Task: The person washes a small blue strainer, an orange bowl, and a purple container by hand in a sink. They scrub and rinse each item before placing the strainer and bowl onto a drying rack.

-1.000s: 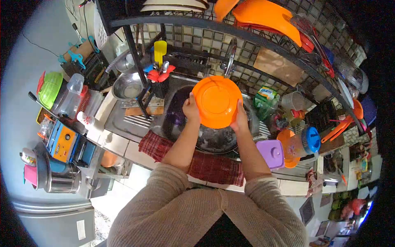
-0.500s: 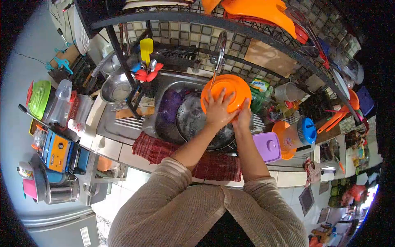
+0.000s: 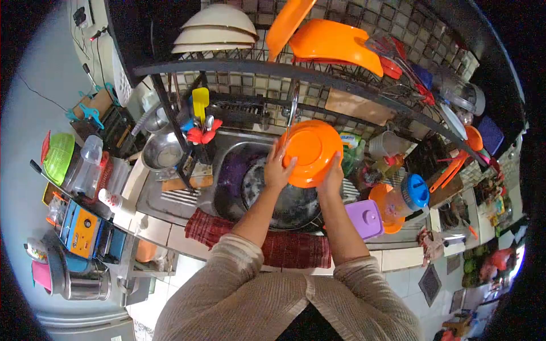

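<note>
An orange plastic bowl (image 3: 311, 152), its underside facing me, is held up over the sink (image 3: 224, 199) beneath the faucet (image 3: 294, 105). My left hand (image 3: 278, 172) grips its left edge, thumb on the underside. On the right edge, my right hand (image 3: 331, 181) has hold of it too, with part of the fingers hidden behind the bowl. Below it sits a dark round pan (image 3: 267, 209) with suds and water inside. Something purple (image 3: 232, 177) lies at the sink's left side.
A dark red cloth (image 3: 296, 250) drapes over the counter's front edge. To the right are a purple lid (image 3: 364, 219) and a blue-topped jug (image 3: 414, 192). A dish rack (image 3: 227, 66) with bowls spans overhead; a metal bowl (image 3: 162, 151) stands left.
My left hand has shifted from lying spread over the bowl's underside to gripping its left edge. My right hand stays on the right edge. The view has tilted up, showing more of the rack.
</note>
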Tool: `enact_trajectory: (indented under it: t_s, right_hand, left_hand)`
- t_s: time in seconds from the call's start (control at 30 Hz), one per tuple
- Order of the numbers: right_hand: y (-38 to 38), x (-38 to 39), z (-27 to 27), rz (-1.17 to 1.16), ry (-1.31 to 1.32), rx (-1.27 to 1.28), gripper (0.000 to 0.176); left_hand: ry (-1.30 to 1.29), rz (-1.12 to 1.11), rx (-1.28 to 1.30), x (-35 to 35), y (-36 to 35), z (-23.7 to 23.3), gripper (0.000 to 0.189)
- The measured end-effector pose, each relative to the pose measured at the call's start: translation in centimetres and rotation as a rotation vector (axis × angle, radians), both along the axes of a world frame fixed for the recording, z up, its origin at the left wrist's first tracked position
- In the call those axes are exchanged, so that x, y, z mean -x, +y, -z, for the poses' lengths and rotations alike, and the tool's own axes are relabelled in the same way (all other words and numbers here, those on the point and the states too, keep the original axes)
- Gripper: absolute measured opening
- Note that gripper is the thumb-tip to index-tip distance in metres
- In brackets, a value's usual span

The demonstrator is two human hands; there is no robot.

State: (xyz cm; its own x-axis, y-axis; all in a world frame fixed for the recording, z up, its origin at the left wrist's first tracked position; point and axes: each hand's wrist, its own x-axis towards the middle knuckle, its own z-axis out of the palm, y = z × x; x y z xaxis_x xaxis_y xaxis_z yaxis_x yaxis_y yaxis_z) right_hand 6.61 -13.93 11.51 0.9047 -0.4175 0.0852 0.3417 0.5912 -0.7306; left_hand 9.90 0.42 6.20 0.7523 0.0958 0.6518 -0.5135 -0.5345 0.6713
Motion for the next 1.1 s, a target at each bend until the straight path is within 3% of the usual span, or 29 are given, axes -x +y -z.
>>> enact_trajectory:
  t_s: [0.07,0.1,0.17,0.2,0.27,0.3,0.37,0.4,0.43,0.5,0.53,0.57,0.67,0.77,0.8,0.87,0.97,1.1]
  right_hand:
    - [-0.1,-0.1,0.4,-0.039,-0.015,-0.049,0.055]
    - [-0.2,0.0,0.3,-0.067,0.024,-0.091,0.056]
    - [-0.6,-0.5,-0.2,-0.104,0.036,-0.130,0.056]
    - [-0.9,-0.6,0.1,-0.090,0.081,-0.074,0.053]
    - [-2.2,-1.2,1.8,-0.054,0.133,0.088,0.046]
    - [-2.9,-1.8,3.5,-0.053,0.116,0.089,0.046]
    - [-4.0,-2.8,6.8,0.278,0.241,0.515,0.047]
    - [-3.9,-3.0,7.5,0.411,0.215,0.704,0.042]
    - [-3.2,-2.1,5.9,0.413,0.211,0.703,0.042]
    - [-1.8,0.4,3.0,0.748,0.076,1.358,0.039]
    - [-1.1,1.2,2.9,0.594,0.077,1.417,0.048]
    - [-0.1,1.7,2.9,0.593,0.080,1.410,0.048]
    - [3.1,3.3,2.4,0.441,0.100,1.812,0.060]
    - [4.4,1.8,1.4,0.314,-0.010,1.839,0.062]
    - [4.5,1.4,0.6,0.304,-0.002,1.834,0.062]
    - [4.8,0.9,-1.5,0.157,-0.031,2.039,0.069]
    - [6.0,0.8,-3.7,0.068,-0.014,1.988,0.076]
    - [8.9,1.5,-0.4,0.199,-0.101,1.832,0.074]
  left_hand:
    - [0.155,0.056,0.394,-0.2,-0.1,0.6,0.054]
    - [0.141,0.052,0.393,-0.5,-0.2,1.4,0.054]
    - [0.539,0.611,1.506,-1.3,-0.2,2.6,0.054]
    - [0.522,0.621,1.499,-0.8,-0.2,2.3,0.054]
    - [0.645,0.915,1.779,0.8,0.1,1.0,0.056]
    - [0.633,0.929,1.770,1.6,0.2,-0.2,0.056]
    - [0.583,1.160,1.712,3.1,0.6,-1.9,0.057]
    - [0.577,1.168,1.708,3.3,0.6,-1.5,0.057]
    - [0.667,1.113,1.641,3.5,0.6,-0.9,0.057]
    - [0.755,1.053,1.570,3.5,0.7,-0.4,0.057]
    - [0.687,0.976,1.610,3.5,0.7,-0.4,0.058]
    - [0.619,0.899,1.645,3.6,0.8,-0.5,0.058]
    - [0.581,0.776,1.552,3.7,0.8,-1.1,0.060]
    - [0.577,0.727,1.468,3.6,0.0,0.1,0.065]
    - [0.475,0.731,1.532,4.6,-0.1,-1.6,0.063]
    - [0.441,0.659,1.559,4.7,1.1,-2.9,0.064]
    - [0.338,0.592,1.590,4.1,2.7,-2.2,0.064]
    - [0.329,0.462,1.549,5.3,4.3,-2.7,0.065]
